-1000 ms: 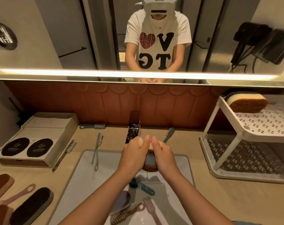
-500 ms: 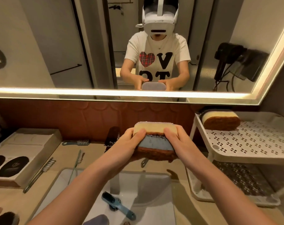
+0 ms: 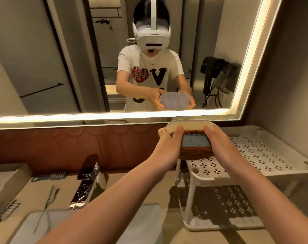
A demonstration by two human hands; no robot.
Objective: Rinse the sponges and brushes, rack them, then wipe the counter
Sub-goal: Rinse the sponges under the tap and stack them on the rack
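Holding a stack of sponges [image 3: 193, 140] between them, the left hand [image 3: 169, 145] and right hand [image 3: 218, 145] clamp its two ends, fingers curled over the cream top layer. The stack, cream over blue over brown, is raised above the near left corner of the white rack [image 3: 255, 155], upper shelf. Below on the bench [image 3: 35, 191], a faucet [image 3: 86, 182] stands behind the sink [image 3: 146, 224], with a grey-green brush [image 3: 49, 177] lying left of it.

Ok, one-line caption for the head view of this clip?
Both hands, left and right, carry a stack of sponges toward the white rack's upper shelf.
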